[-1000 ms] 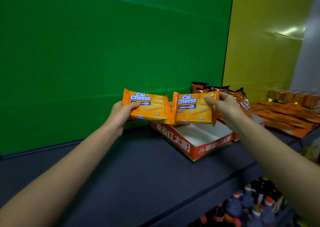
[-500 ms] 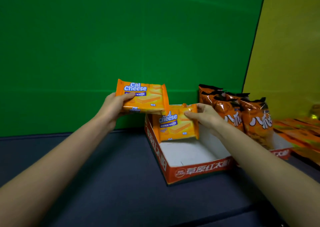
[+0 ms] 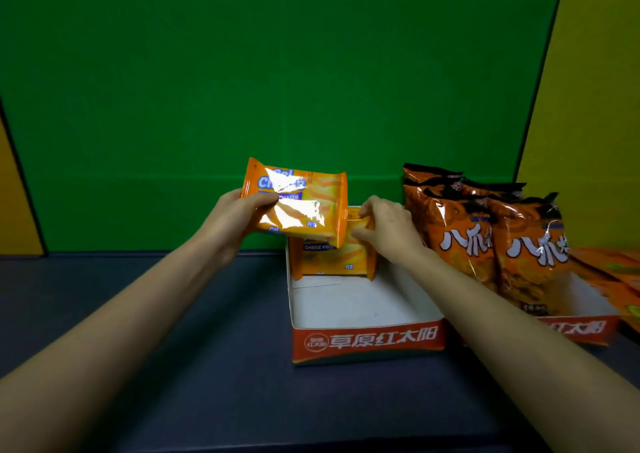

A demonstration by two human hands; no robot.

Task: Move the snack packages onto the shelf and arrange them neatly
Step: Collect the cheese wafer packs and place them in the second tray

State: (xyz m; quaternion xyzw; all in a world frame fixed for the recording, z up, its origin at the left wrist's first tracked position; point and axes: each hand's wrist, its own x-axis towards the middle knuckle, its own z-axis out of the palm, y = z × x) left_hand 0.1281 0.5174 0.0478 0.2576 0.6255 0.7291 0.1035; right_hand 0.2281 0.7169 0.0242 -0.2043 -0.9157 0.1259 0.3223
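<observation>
A dark shelf (image 3: 214,366) runs along a green wall (image 3: 277,72), with yellow panels (image 3: 588,106) at either side. On it sit two shallow cardboard trays with red fronts: the near tray (image 3: 367,343) is mostly bare white inside, and the right tray (image 3: 575,331) holds chip bags (image 3: 498,238) standing upright — three, perhaps four, since the back ones overlap.

There are two wafer packs, both orange with blue lettering and glare on the film. The left hand (image 3: 230,224) grips one pack (image 3: 298,203) by its left edge, thumb on the front, holding it in the air above the near tray's back-left corner. The right hand (image 3: 386,227) pinches the top of the second pack (image 3: 336,257), which stands upright against the near tray's back wall — partly hidden behind the first. More flat orange packets (image 3: 620,269) lie at the far right.
</observation>
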